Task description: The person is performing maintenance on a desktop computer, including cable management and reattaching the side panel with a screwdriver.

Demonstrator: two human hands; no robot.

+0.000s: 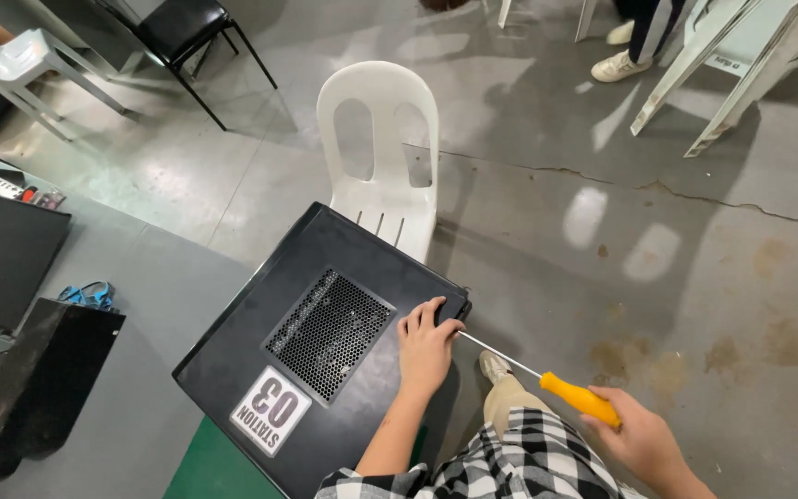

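From the head camera, a black computer case (325, 342) lies on its side at the edge of a grey surface (154, 305), one corner jutting toward a white plastic chair (382, 157). The left hand (425, 346) rests flat on the case's near right corner, fingers (436, 314) spread and curled over the edge, gripping nothing but the panel itself. The right hand (644, 439) is closed around the yellow handle of a screwdriver (547, 379), whose thin metal shaft runs up and to the left, its tip meeting the case's right edge just beside the left hand's fingertips. So the tool's long axis points from lower right to upper left, straight at that corner, and the left hand is the nearer one to the contact point. On the case's upward face sits a square honeycomb vent grille (330, 333); below it, toward the wearer, a white rectangular sticker (272, 411) with dark print lies slanted. A second black case (34, 379) stands to the left.
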